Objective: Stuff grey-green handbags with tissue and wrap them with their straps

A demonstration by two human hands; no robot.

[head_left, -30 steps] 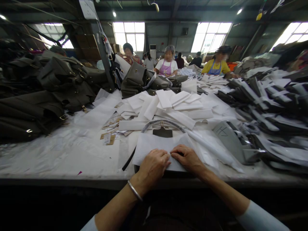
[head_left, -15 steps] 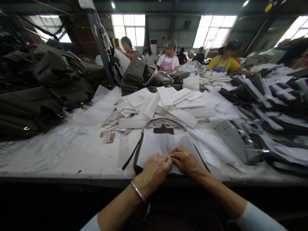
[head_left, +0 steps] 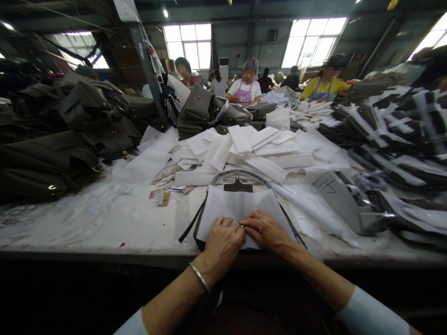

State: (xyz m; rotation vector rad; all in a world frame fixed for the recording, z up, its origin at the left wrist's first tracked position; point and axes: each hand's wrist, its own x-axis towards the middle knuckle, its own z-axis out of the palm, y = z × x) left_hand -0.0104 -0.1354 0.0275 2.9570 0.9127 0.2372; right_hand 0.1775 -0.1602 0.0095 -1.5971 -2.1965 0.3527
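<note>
A dark handbag (head_left: 199, 236) lies at the table's front edge with a sheet of white paper (head_left: 254, 201) over its face. Its handle (head_left: 223, 174) arches away behind it, and a dark tab with a gold clasp (head_left: 238, 182) rests beyond the paper. My left hand (head_left: 223, 239), with a silver bangle at its wrist, presses on the sheet with fingers curled. My right hand (head_left: 264, 229) meets it at the middle, thumb and forefinger pinched at a small shiny spot between the fingertips. What they pinch is too small to name.
White paper strips (head_left: 244, 146) are heaped behind the bag. Dark bags (head_left: 42, 153) pile up at left. A grey tape dispenser (head_left: 340, 200) stands at right before stacked dark pieces with white wrapping (head_left: 401, 153). Cardboard tags (head_left: 160, 197) lie left of the bag. Several people work farther back.
My left fingers have flattened somewhat onto the paper and moved slightly left. My right fingers stay pinched near the centre, also shifted slightly left. The bag has barely moved.
</note>
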